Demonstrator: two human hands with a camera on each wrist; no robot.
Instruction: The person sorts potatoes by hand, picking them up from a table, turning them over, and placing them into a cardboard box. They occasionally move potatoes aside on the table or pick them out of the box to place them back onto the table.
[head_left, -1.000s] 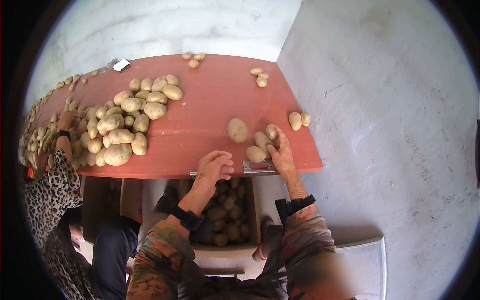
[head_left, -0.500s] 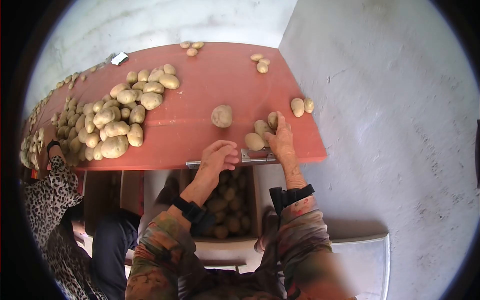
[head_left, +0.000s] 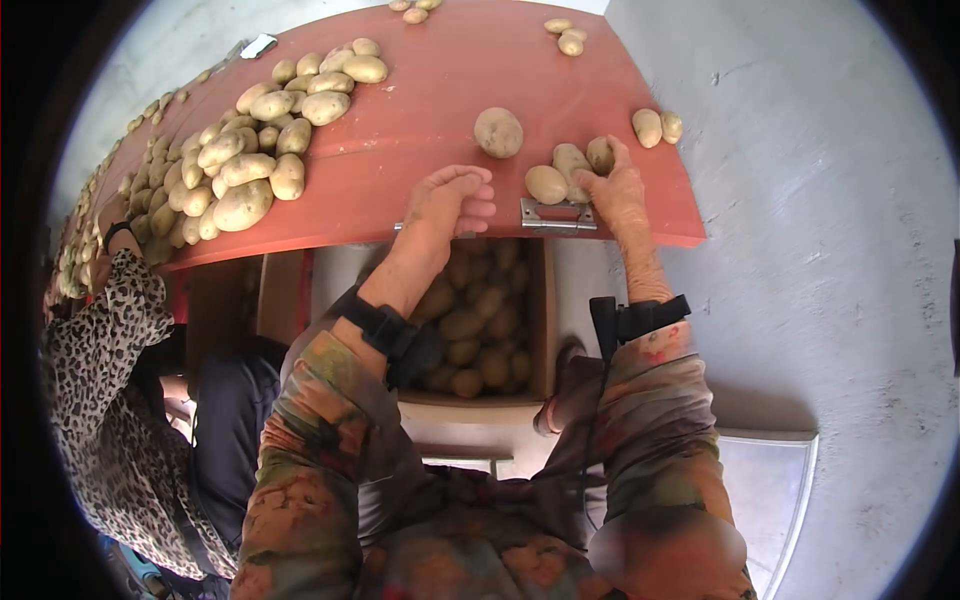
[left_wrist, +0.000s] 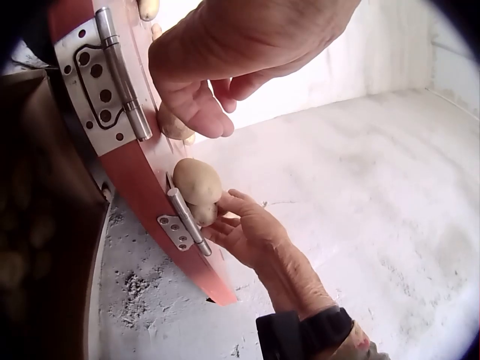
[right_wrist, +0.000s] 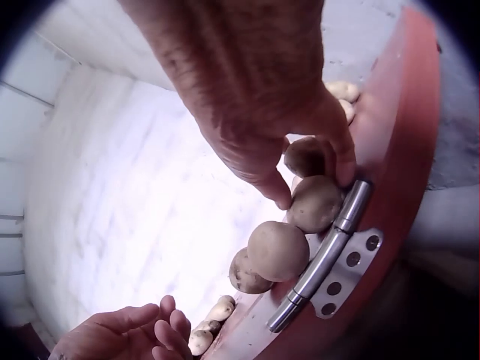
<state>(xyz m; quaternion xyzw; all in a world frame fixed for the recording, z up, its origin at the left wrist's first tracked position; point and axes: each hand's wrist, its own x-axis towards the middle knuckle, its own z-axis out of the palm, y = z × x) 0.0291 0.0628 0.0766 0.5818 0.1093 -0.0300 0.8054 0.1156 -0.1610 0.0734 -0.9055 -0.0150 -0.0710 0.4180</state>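
Note:
My right hand [head_left: 618, 195] curls its thumb and fingers round a small potato [head_left: 600, 155] near the table's front right corner. Touching it on the left are an oblong potato [head_left: 571, 172] and a pale potato [head_left: 546, 185], just behind a metal hinge [head_left: 558, 216]. In the right wrist view, my right hand's thumb and a finger reach down beside a potato [right_wrist: 315, 203]. My left hand [head_left: 445, 208], fingers loosely bent and holding nothing, hovers at the table's front edge. Beyond it lies a larger round potato [head_left: 498, 133], touched by neither hand.
A big potato pile [head_left: 245, 165] covers the table's left part, where another person's hand [head_left: 112, 215] reaches in. Small groups of potatoes lie at the back and by the right edge. Below the front edge stands a box [head_left: 542, 330] with potatoes. A wall [head_left: 820, 200] rises at right.
The head view has tilted down, so the table sits higher in it. Relative to the hinge, the larger round potato lies farther left than one second ago. Both hands have kept nearly the same pose.

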